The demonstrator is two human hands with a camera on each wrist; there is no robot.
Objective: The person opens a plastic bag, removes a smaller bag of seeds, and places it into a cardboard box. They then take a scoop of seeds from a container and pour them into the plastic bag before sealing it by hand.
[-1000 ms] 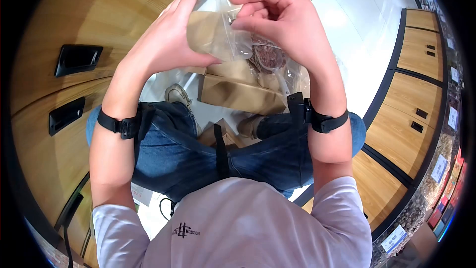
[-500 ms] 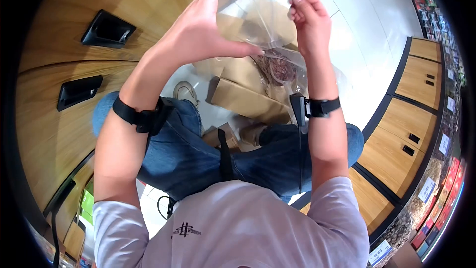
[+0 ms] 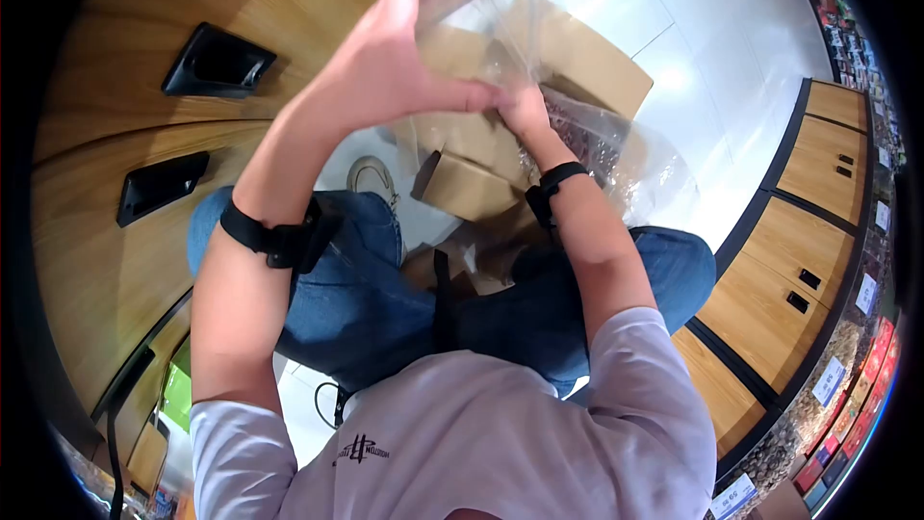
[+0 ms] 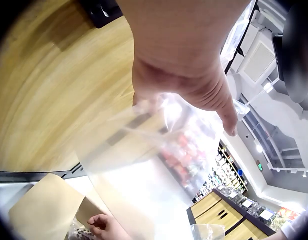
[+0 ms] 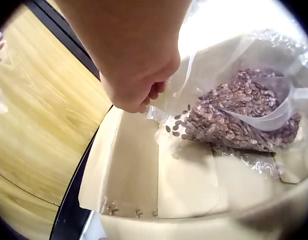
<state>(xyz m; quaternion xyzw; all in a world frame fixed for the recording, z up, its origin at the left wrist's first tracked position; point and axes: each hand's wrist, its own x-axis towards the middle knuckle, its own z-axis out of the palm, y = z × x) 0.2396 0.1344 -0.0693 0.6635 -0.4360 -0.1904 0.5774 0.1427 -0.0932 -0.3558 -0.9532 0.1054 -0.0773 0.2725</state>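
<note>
My left hand (image 3: 385,67) holds a clear plastic bag (image 4: 131,142), thumb and fingers spread wide around it. Below and right of it, my right hand (image 3: 526,114) is down at an open cardboard carton (image 3: 592,53). In the right wrist view the right hand (image 5: 136,85) has curled fingers, pinching an edge of a large clear bag (image 5: 194,82) that lines the carton. Dark flat seeds (image 5: 229,107) fill part of that large bag, and a translucent scoop (image 5: 274,120) lies in them. A few seeds are scattered near the fingers.
Wooden cabinet doors with black recessed handles (image 3: 217,63) stand close on the left. More wooden cabinets (image 3: 804,212) run along the right beneath displayed goods with price labels. A shoe (image 3: 373,176) is beside the carton on pale floor tiles.
My right hand has left the held bag, swung right, then come down and left to the large bag's edge. The left hand has moved up and slightly right, still holding the clear bag.
</note>
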